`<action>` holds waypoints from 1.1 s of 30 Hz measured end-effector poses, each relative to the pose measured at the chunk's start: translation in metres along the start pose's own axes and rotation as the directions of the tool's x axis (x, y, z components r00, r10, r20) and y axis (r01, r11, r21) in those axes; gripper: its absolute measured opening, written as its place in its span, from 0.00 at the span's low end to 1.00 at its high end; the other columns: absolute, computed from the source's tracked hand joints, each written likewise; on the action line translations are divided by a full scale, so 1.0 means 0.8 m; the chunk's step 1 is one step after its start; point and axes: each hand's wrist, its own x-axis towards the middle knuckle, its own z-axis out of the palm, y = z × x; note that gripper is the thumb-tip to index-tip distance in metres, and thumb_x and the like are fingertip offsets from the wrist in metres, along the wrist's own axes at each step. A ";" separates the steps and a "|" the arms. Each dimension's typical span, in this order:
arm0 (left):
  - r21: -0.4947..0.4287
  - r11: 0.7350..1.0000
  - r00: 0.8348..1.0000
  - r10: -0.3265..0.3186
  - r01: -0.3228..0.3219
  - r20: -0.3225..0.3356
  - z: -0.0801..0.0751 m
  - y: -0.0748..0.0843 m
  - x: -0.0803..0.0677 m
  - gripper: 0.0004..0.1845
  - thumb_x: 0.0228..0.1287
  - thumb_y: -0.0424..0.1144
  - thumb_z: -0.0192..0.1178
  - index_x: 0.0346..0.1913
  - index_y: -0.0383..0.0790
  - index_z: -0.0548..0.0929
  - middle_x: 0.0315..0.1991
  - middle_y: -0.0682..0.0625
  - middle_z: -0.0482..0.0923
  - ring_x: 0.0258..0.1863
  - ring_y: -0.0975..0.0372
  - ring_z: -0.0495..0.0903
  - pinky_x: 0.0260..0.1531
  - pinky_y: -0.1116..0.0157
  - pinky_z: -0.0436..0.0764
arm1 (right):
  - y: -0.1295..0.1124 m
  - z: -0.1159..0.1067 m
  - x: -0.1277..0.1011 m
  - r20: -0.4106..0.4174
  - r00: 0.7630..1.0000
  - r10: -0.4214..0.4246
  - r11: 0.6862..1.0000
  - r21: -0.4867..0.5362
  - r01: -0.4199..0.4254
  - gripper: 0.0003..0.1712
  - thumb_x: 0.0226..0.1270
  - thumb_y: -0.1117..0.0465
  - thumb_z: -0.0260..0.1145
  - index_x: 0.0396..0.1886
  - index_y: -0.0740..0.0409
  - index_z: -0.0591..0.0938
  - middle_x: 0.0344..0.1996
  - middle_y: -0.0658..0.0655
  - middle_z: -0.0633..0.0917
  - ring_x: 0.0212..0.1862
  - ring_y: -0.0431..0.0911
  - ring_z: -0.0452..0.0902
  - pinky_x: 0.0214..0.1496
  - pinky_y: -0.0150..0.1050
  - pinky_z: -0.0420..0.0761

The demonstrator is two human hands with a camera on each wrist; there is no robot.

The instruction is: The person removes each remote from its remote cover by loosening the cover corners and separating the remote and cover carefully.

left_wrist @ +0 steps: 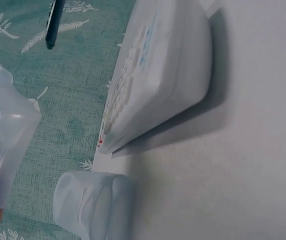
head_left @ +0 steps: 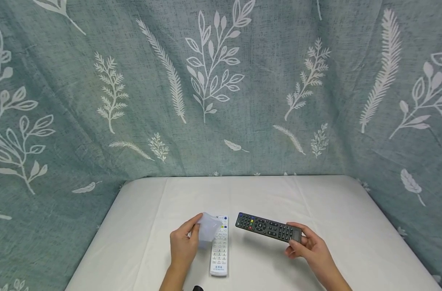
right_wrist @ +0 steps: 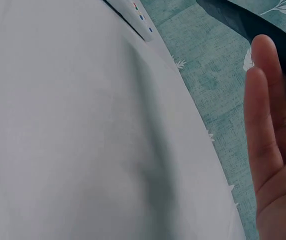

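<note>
A white remote [head_left: 220, 247] lies on the white table [head_left: 141, 226], its keypad up. My left hand [head_left: 184, 242] holds a translucent soft cover [head_left: 208, 231] just above the remote's far end; the same cover [left_wrist: 5, 145] shows at the left of the left wrist view, next to the white remote [left_wrist: 158, 75]. My right hand [head_left: 308, 246] grips the near end of a black remote [head_left: 268, 227] and holds it a little above the table, pointing left. In the right wrist view only a finger [right_wrist: 265, 115] and the black remote's dark underside [right_wrist: 253, 22] show.
A teal cloth with white leaf prints [head_left: 221, 89] hangs behind and around the table. The table's back edge [head_left: 243, 176] runs straight. A small dark thing [head_left: 197, 288] peeks in at the bottom edge.
</note>
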 end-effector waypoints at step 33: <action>-0.144 0.989 0.941 0.009 0.042 0.339 0.041 0.015 -0.006 0.17 0.60 0.24 0.64 0.50 0.43 0.88 0.51 0.45 0.87 0.53 0.52 0.86 0.52 0.62 0.85 | 0.032 -0.001 0.001 -0.315 0.924 0.216 0.964 -0.079 -0.253 0.37 0.66 0.64 0.69 0.71 0.56 0.63 0.50 0.64 0.88 0.29 0.47 0.88 0.33 0.39 0.88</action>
